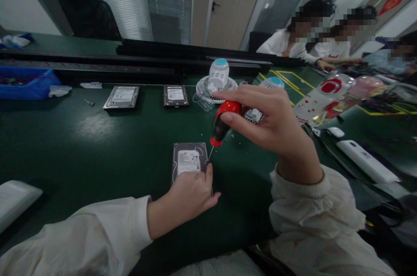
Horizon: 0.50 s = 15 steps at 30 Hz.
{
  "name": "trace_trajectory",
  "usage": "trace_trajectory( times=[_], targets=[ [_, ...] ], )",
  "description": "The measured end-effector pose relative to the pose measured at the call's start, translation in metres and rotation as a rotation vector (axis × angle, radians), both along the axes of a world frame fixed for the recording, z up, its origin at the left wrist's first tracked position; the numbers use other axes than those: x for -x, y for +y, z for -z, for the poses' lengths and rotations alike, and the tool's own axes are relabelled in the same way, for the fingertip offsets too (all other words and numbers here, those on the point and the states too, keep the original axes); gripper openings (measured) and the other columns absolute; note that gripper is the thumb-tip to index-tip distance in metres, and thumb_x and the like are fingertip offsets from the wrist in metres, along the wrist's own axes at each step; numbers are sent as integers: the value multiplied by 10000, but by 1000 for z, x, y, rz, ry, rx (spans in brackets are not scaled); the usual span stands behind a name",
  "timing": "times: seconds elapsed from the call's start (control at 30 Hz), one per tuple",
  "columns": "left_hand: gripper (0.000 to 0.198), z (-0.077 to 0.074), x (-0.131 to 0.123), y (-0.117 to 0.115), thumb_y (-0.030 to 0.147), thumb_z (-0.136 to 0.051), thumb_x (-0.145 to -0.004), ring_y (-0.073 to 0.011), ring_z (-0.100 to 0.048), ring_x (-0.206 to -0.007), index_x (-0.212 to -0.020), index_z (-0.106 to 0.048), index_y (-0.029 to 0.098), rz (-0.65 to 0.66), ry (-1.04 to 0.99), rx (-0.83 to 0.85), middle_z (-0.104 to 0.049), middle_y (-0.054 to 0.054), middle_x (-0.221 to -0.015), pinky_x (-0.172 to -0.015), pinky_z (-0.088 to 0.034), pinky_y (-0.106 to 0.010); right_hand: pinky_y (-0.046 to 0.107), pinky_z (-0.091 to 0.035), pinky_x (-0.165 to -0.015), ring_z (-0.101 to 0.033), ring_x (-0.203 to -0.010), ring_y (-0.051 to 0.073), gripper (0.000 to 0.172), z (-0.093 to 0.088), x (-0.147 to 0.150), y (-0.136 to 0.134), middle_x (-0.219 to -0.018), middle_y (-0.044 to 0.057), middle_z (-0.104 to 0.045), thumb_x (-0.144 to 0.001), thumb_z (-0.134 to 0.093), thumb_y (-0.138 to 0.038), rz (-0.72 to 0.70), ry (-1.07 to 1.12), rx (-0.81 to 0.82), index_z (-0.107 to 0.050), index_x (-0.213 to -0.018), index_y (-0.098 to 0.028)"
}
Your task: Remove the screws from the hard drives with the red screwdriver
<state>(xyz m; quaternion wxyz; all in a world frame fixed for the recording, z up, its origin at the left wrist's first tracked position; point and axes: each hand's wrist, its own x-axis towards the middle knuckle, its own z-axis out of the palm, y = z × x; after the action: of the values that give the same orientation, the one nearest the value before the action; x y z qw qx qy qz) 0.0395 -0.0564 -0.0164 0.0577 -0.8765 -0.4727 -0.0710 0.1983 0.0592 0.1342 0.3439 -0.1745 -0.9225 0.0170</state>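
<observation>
Head view, looking down over a dark green bench (137,150). The right hand (269,117) has its grip closed around the red-and-black handle of a screwdriver (221,126), which is tilted, its shaft slanting down and left to the right edge of the near hard drive (186,159). This drive lies flat at the near middle of the bench, label upward. The left hand (187,195) rests over its near part, index finger extended beside the screwdriver tip; whether its grip clasps the drive cannot be told. Contact between tip and screw is too small to resolve. Small metal pieces (232,136) lie scattered to the right of the drive. Farther off are a left far drive (122,96), a smaller far drive (176,94) and a white fan (219,75); a blue bin (29,90) stands at far left.
</observation>
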Motion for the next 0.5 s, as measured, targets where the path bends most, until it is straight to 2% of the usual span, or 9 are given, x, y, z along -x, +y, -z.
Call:
trace_trajectory(
  times=[0.1, 0.2, 0.3, 0.4, 0.5],
  targets=[
    [709, 0, 0, 0, 534, -550, -940, -247, -712, -709, -1331, -560, -57, 6, -1, -9, -751, -206, -899, -539, -508, -314, 357, -530, -854, -668, -960, 180, 368, -1, -1, 0, -1050, 87, -720, -954, -494, -227, -37, -25, 31, -628, -1285, -137],
    [710, 1, 1, 0, 533, -542, -946, -247, -709, -698, -1337, -553, -60, 11, -16, -5, -749, -201, -878, -537, -509, -318, 318, -533, -815, -672, -888, 157, 283, 1, 2, 0, -988, 62, -727, -925, -553, -223, -29, 41, 47, -686, -1166, -154],
    [710, 1, 1, 0, 527, -549, -943, -248, -706, -687, -1339, -549, -63, 13, -29, 10, -746, -195, -860, -537, -515, -322, 303, -521, -761, -646, -817, 149, 230, 7, 10, -3, -917, 57, -710, -916, -590, -274, 59, 99, 34, -705, -1059, -136],
    [709, 1, 0, 0, 515, -550, -943, -250, -702, -671, -1349, -537, -66, 6, -34, 22, -744, -200, -864, -540, -525, -331, 340, -520, -816, -643, -953, 190, 300, 14, 20, -7, -1037, 102, -697, -960, -515, -263, 117, 97, 55, -664, -1178, -120],
    [706, 0, 0, 0, 504, -554, -942, -252, -698, -658, -1350, -531, -71, 4, -34, 41, -743, -201, -856, -541, -534, -338, 360, -515, -937, -630, -1116, 187, 346, 18, 26, -10, -1222, 98, -677, -992, -442, -215, 27, 99, 93, -589, -1297, -146]
  ],
)
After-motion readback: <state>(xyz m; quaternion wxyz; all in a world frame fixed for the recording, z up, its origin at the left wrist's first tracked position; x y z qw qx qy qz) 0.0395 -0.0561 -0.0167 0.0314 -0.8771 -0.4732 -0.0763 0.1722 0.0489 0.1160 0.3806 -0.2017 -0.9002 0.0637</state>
